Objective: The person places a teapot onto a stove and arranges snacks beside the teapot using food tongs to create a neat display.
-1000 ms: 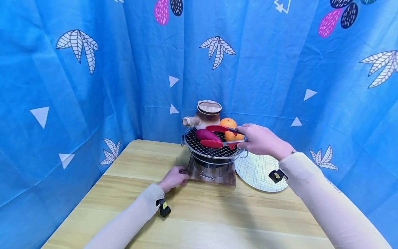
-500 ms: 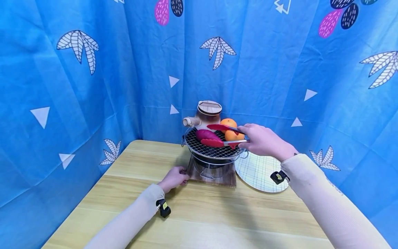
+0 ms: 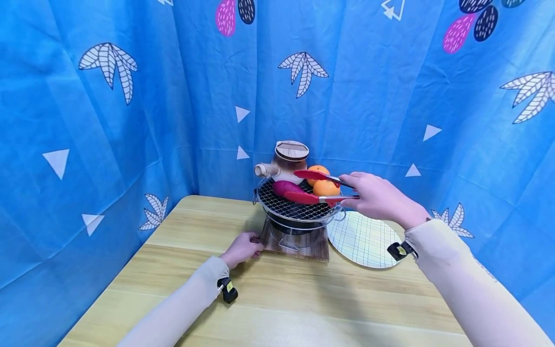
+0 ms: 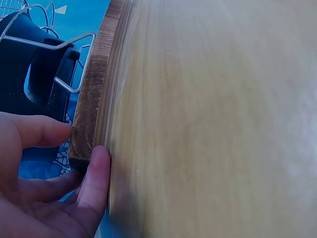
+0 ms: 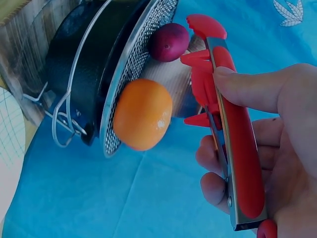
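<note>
My right hand (image 3: 375, 195) grips red-tipped tongs (image 5: 237, 144) by their handles. The tongs' spread red tips lie over the round grill (image 3: 299, 212), near a purple, sweet-potato-shaped thing (image 3: 286, 187) on the mesh. Two oranges (image 3: 326, 188) sit on the grill's right side, one behind the other; the tongs partly cover them in the head view. Behind stands a side-handled teapot (image 3: 286, 168) with a wooden lid. My left hand (image 3: 243, 248) pinches the near left corner of the dark wooden board (image 4: 89, 99) under the grill, thumb on its top edge.
A round checked plate (image 3: 364, 241) lies on the table right of the grill, below my right forearm. The light wooden table (image 3: 269, 299) extends toward me. A blue patterned curtain (image 3: 355, 111) hangs close behind and at both sides.
My right hand has drawn the tongs to the right, so their tips cover less of the purple thing. My left hand, the grill and the oranges stay where they were.
</note>
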`<state>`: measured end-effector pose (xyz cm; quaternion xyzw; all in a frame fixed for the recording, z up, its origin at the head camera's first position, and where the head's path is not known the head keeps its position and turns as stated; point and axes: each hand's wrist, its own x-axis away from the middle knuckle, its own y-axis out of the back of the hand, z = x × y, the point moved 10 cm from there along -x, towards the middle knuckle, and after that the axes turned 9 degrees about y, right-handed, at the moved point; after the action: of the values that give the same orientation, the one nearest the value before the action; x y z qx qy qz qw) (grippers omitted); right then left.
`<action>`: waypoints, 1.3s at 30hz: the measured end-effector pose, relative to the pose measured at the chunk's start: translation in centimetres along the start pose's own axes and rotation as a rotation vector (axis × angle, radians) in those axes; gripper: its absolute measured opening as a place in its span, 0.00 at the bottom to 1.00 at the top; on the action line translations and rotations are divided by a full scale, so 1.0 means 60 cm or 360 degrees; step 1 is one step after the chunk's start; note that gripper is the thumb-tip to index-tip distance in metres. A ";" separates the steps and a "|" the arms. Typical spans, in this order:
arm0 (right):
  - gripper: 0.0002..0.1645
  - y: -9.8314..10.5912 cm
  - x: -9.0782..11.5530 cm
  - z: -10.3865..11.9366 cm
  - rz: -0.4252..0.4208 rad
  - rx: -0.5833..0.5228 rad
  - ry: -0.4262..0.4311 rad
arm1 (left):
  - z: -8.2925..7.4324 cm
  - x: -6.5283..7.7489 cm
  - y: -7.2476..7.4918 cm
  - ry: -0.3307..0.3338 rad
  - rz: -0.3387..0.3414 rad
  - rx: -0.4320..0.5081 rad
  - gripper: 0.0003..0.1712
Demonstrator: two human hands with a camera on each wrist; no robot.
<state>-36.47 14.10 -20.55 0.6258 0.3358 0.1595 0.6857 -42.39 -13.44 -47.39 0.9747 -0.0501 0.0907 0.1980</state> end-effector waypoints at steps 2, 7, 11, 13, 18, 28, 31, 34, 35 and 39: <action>0.38 0.005 0.009 -0.003 -0.0006 -0.0005 -0.0009 | 0.000 0.001 0.000 0.0003 0.0003 0.0003 0.31; 0.40 0.017 0.028 -0.014 -0.0022 -0.0032 -0.0044 | 0.001 0.000 0.000 0.0004 -0.0001 -0.0002 0.30; 0.41 0.024 0.044 -0.025 -0.0039 -0.0065 -0.0079 | 0.000 0.000 0.000 0.0002 -0.0001 -0.0012 0.30; 0.41 0.027 0.053 -0.031 -0.0050 -0.0075 -0.0088 | 0.000 0.001 0.000 0.0001 0.0002 -0.0009 0.30; 0.43 0.033 0.078 -0.046 -0.0059 -0.0084 -0.0123 | -0.001 0.001 0.000 0.0005 -0.0003 -0.0008 0.28; 0.44 0.030 0.120 -0.079 -0.0075 -0.0090 -0.0165 | -0.004 0.004 -0.001 0.0005 0.0000 -0.0008 0.27; 0.45 0.026 0.128 -0.088 -0.0067 -0.0088 -0.0181 | -0.003 0.003 -0.001 0.0009 0.0002 -0.0004 0.27; 0.45 0.022 0.137 -0.096 -0.0067 -0.0076 -0.0202 | -0.002 0.002 0.000 0.0016 -0.0002 -0.0005 0.26; 0.45 0.021 0.140 -0.099 -0.0069 -0.0074 -0.0210 | -0.002 0.002 -0.001 0.0018 -0.0002 -0.0002 0.27; 0.45 0.018 0.151 -0.109 -0.0075 -0.0076 -0.0238 | -0.001 0.000 0.000 0.0010 -0.0006 -0.0008 0.26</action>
<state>-34.01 24.96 -21.79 0.6114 0.2944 0.1039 0.7271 -42.38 -13.39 -47.32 0.9740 -0.0479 0.0931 0.2008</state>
